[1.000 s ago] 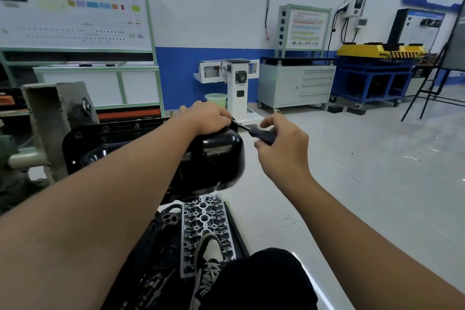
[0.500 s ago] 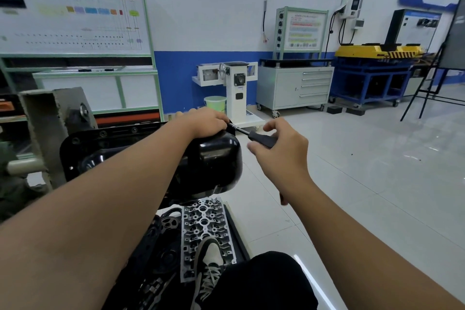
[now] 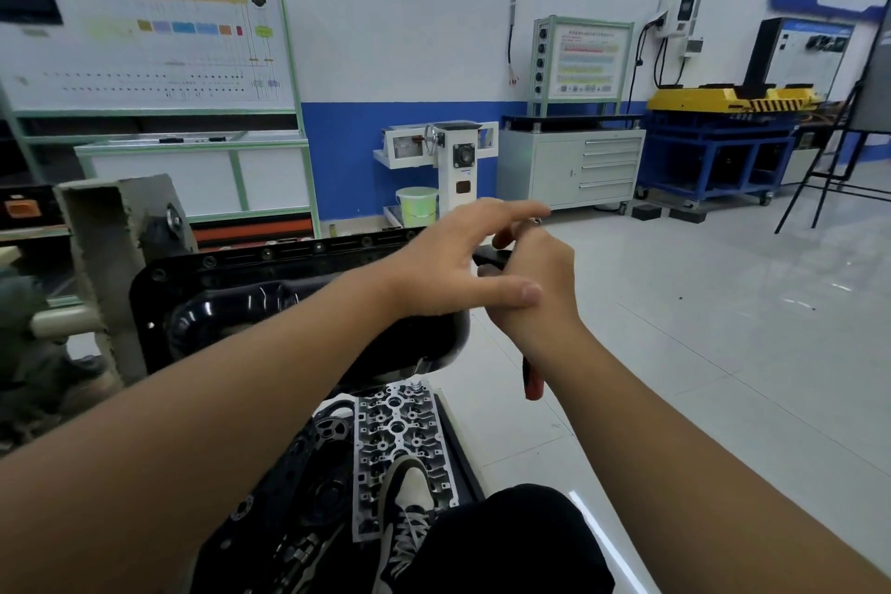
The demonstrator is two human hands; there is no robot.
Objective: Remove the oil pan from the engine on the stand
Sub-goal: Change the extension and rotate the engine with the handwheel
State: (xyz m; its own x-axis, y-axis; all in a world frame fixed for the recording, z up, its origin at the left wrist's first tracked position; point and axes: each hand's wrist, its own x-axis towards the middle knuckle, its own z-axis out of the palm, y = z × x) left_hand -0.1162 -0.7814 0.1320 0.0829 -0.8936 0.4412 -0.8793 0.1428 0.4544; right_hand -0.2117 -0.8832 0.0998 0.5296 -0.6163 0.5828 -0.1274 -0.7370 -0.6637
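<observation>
1. Two bare forearms reach forward from the bottom edge, above a black-trousered knee and a sneaker [image 3: 410, 497] resting by a grey cylinder head [image 3: 395, 439] on the floor
2. Right hand [image 3: 535, 285] curls its fingers round a black-and-red handled tool [image 3: 530, 381], whose red end pokes out below the wrist
3. Left hand [image 3: 458, 265] hovers with fingers spread and relaxed, crossing in front of the right hand, gripping nothing
4. Glossy black oil pan [image 3: 241, 299] sits under the left forearm, its bolted flange still against the engine on the stand [image 3: 115, 246]
5. Farther off, a green bucket [image 3: 417, 205], a grey drawer cabinet [image 3: 573, 164] and a blue-and-white wall
</observation>
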